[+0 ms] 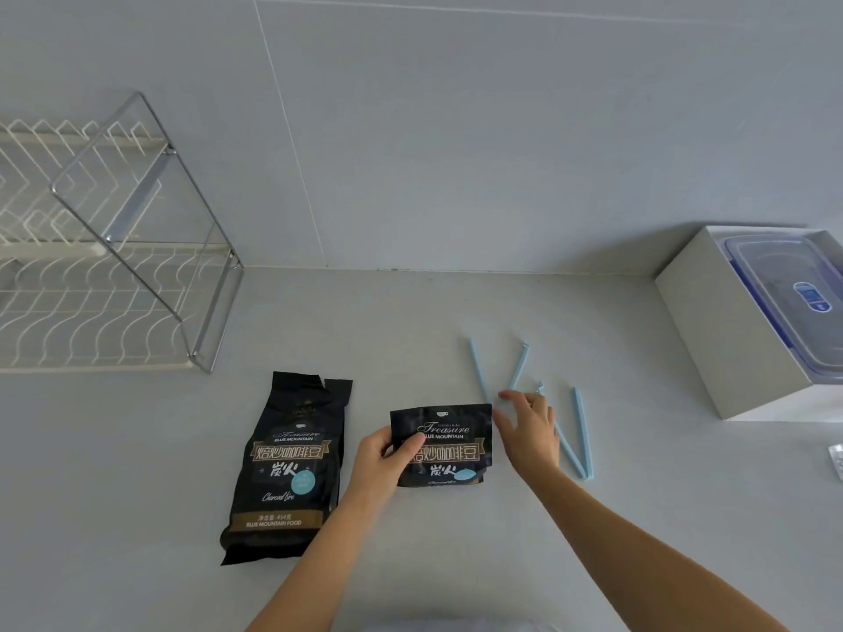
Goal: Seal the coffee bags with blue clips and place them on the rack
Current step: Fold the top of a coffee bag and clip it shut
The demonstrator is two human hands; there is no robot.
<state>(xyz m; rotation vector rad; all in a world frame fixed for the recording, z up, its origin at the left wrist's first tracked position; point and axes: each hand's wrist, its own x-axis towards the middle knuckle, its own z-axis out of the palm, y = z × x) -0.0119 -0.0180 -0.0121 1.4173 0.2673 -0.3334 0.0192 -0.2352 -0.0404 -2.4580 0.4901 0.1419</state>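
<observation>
Two black coffee bags lie on the grey counter. The larger bag (285, 467) is on the left with its top torn open. The smaller, folded-down bag (449, 449) is in the middle, and my left hand (385, 458) grips its left edge with the thumb on its front. My right hand (531, 431) hovers by the bag's upper right corner, fingers apart, holding nothing. Two light blue clips lie open in V shapes: one (517, 364) just beyond my right fingertips, the other (581, 437) partly under my right hand. The wire rack (114, 275) stands at the far left.
A white box (730, 339) holding a clear plastic container with a blue-trimmed lid (793, 294) sits at the right edge. A small silvery object (837, 460) pokes in at the right border. A grey wall rises behind the counter.
</observation>
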